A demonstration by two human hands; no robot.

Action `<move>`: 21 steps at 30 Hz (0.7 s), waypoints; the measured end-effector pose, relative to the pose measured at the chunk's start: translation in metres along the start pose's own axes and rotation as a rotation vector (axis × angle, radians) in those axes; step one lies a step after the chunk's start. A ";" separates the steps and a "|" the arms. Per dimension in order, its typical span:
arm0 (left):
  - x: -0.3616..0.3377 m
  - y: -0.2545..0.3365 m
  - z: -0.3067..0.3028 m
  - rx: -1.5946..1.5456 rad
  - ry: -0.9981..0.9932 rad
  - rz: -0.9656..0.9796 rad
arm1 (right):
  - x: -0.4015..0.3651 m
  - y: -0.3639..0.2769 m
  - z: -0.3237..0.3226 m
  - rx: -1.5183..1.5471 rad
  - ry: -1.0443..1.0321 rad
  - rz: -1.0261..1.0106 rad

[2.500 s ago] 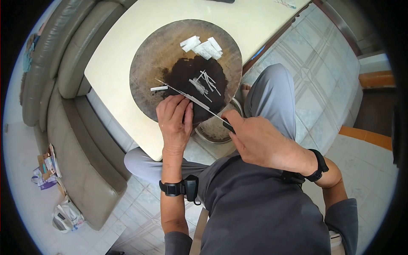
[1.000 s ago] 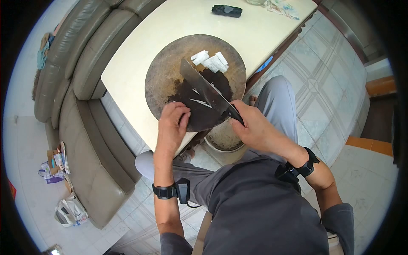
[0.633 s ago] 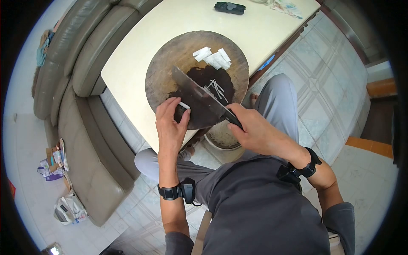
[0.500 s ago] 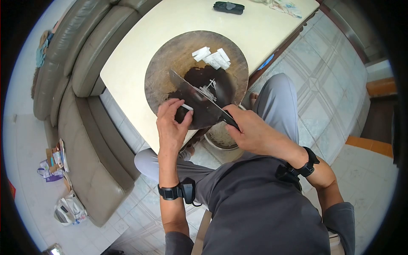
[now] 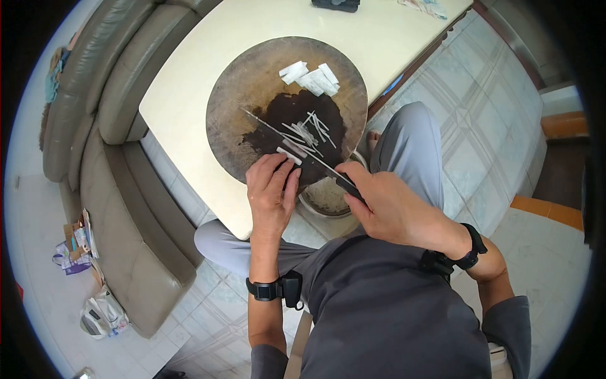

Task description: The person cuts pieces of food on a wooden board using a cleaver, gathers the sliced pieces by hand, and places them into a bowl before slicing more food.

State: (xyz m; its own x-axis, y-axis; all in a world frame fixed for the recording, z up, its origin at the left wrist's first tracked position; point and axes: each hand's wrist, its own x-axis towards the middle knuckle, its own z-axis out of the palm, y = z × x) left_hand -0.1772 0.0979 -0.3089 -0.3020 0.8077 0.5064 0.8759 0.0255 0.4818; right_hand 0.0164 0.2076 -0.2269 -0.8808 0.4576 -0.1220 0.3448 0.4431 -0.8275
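My right hand (image 5: 392, 207) is wrapped round the black handle of a kitchen knife (image 5: 326, 167). Its blade stands nearly edge-on, slanting across the round wooden chopping board (image 5: 230, 95). Close on the near side of the blade, the fingertips of my left hand (image 5: 270, 189) hold a small white slab (image 5: 289, 156), which looks like a piece of vegetable. Thin white strips (image 5: 303, 136) lie loose on the dark wet patch beyond the blade. Several wider white slabs (image 5: 312, 79) overlap near the board's far edge.
The board rests on a cream table (image 5: 183, 95). Below the table's near corner is a metal basin (image 5: 325, 215) with pale contents. A black item (image 5: 336, 5) lies at the table's far side. A grey sofa (image 5: 126, 215) stands at left.
My left hand has brought the white slab rightward, close to the blade. The knife has turned from showing its broad face to nearly edge-on. The view has shifted slightly.
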 end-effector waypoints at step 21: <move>-0.010 -0.010 0.003 0.006 -0.083 -0.007 | -0.006 -0.017 0.026 -0.402 -0.089 -0.058</move>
State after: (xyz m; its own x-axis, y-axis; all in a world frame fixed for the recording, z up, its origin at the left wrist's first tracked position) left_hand -0.1815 0.0911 -0.3206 -0.2759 0.8533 0.4424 0.8762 0.0341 0.4808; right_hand 0.0077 0.1771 -0.2267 -0.9211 0.3622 -0.1427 0.3773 0.7400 -0.5568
